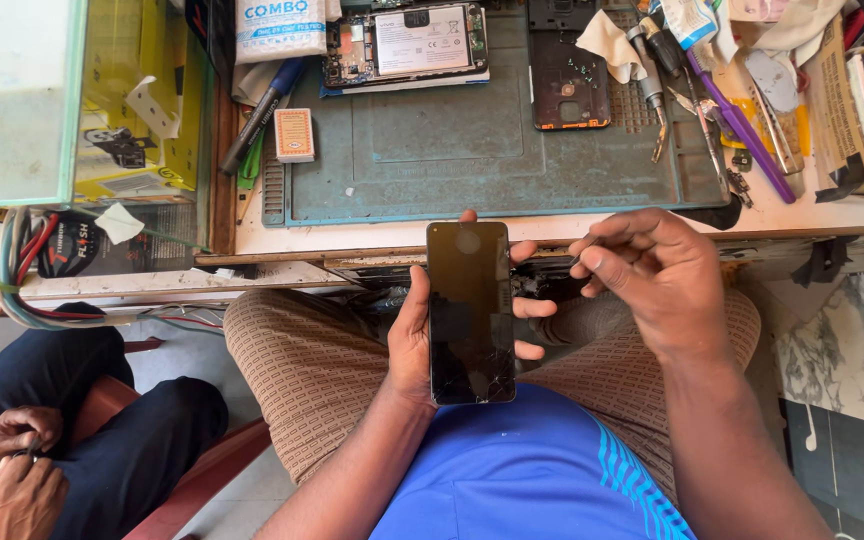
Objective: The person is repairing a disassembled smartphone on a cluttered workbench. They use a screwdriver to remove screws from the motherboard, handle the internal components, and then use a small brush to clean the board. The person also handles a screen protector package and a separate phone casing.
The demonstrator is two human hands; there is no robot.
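You're cradling the black phone (470,312) in your left hand (414,340), fingers wrapping round its right edge, cracked screen facing up, right over your lap in front of the bench. Your right hand (652,275) is pinching a thin tool (580,255), fingertips pressed together, just beside the phone's top corner. On the blue-green work mat (472,150) an opened phone (407,45) is lying. Someone's sitting off to your left, hands (12,465) clasped.
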